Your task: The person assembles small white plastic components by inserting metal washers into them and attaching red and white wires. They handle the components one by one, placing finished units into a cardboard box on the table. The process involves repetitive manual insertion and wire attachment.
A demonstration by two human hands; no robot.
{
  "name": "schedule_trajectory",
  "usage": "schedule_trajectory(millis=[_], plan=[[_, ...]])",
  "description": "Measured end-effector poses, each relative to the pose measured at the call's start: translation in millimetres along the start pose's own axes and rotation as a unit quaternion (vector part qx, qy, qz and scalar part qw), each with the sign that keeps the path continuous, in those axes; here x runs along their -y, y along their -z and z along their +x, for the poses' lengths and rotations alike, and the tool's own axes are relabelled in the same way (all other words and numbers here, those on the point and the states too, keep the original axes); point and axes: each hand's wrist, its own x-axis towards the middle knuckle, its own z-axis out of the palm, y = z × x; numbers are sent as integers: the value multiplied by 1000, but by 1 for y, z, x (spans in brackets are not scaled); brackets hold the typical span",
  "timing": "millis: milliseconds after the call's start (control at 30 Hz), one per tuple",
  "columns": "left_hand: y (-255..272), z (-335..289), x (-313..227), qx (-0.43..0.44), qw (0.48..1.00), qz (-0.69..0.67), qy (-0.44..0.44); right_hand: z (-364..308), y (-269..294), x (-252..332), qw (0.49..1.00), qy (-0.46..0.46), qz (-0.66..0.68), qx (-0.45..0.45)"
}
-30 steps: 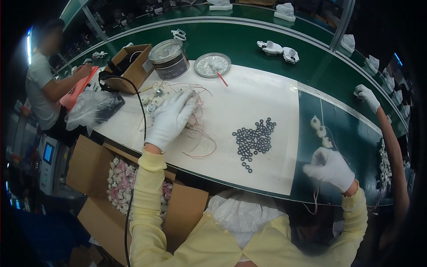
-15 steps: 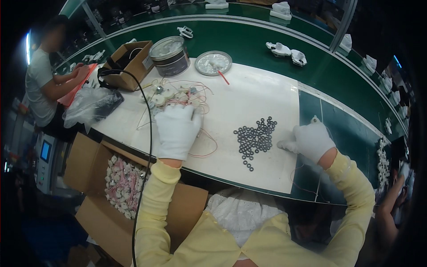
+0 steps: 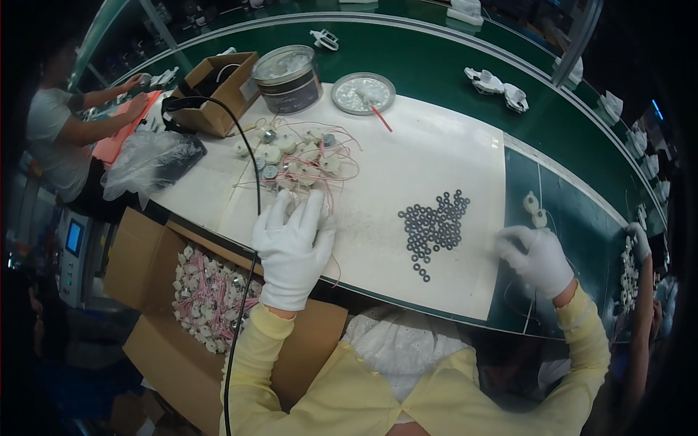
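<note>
My left hand (image 3: 292, 254), in a white glove, is at the near edge of a pile of small cream-coloured motors (image 3: 287, 149) with thin red and white wires. Its fingers are spread, and their tips reach a small part at the pile's edge that is mostly hidden. My right hand (image 3: 536, 260), also gloved and slightly blurred, is over the green mat with its fingers apart. Just beyond it lie two cream round motors (image 3: 536, 209) with a wire trailing. Between the hands, many small dark rings (image 3: 434, 229) lie in a cluster on the white sheet (image 3: 363, 247).
Behind the pile stand a large tin (image 3: 289, 91), a round lid (image 3: 342, 100) with white paste and a red stick, and a cardboard box (image 3: 211, 116). An open carton (image 3: 156, 269) of wired motors sits below left. A black cable crosses. People work at both sides.
My left hand has drawn back toward me from the pile, fingers spreading. My right hand has come off the motors on the green mat, and two show there. The view has shifted slightly.
</note>
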Motion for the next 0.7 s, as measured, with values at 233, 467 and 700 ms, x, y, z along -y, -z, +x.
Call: schedule_trajectory(millis=[233,467,700], plan=[[-3,-11,-11,10,991,-126,-35,11,11,1,917,-175,356,33],[-12,-16,-11,2,994,-103,-37,14,25,-6,880,-141,449,61],[-8,-22,-8,34,991,-130,-14,19,29,-7,902,-117,411,61]])
